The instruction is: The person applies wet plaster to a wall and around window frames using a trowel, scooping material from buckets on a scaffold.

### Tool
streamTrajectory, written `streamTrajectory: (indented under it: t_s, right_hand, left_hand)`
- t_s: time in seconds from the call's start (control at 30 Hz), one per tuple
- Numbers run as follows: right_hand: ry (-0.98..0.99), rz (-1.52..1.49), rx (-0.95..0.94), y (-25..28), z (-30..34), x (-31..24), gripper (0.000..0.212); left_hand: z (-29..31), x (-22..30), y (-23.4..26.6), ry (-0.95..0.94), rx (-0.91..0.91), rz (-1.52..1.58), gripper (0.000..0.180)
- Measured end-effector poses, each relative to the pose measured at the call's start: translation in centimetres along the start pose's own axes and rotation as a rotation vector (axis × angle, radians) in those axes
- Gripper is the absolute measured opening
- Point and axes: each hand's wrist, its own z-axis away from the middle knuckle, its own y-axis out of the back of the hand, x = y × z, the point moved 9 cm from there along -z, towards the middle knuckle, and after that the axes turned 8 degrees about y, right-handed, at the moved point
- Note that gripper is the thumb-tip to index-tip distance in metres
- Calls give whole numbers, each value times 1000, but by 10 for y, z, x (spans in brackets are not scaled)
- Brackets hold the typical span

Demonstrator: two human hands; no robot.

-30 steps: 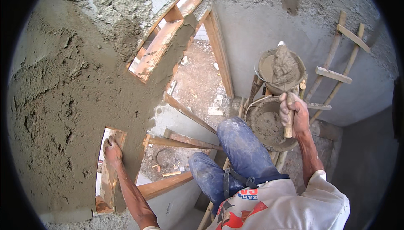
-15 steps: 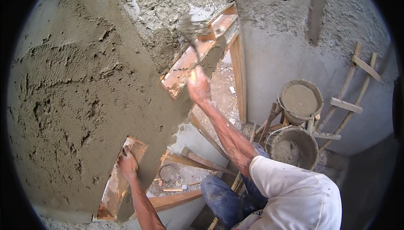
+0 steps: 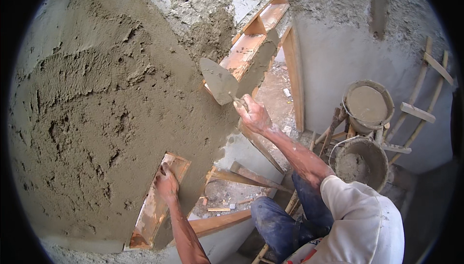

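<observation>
My right hand is closed round the handle of a pointed trowel. Its broad blade, smeared with grey mortar, points up and left in front of the wet mortar on the wall; whether it touches cannot be told. Behind the blade, a shallow wooden frame with a crosspiece runs along the opening's edge, mortar packed on its right side. Lower left, my left hand grips a mortar-stained wooden board that stands slanted against the plastered wall.
Two buckets stand at the right: one holds wet grey mix, the lower one has mortar inside. A rough wooden ladder leans behind them. Wooden planks edge the opening, with rubble on the ground beyond.
My right hand has drawn the trowel down from the upper wall, and the mortar lump no longer shows on it. The left hand stays on the board. The whole view has shifted slightly.
</observation>
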Motion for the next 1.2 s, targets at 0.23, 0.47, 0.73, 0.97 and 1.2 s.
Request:
streamTrajectory:
  t_s: [0.23,0.47,0.73,0.97,1.2]
  right_hand:
    - [280,298,135,-7,-117,32,31]
    - [111,254,123,33,-180,98,38]
    - [-64,-51,177,29,-184,127,40]
    - [-145,-346,109,-42,-111,22,33]
    - [-157,-135,146,-71,-73,-29,44]
  left_hand:
    - [-3,1,-8,-41,-2,17,72]
    - [2,13,-1,-2,8,24,60]
    - [4,28,-6,-9,-52,88,61]
    - [6,20,4,-19,-39,83,60]
    - [-8,-15,-2,31,50,-41,62]
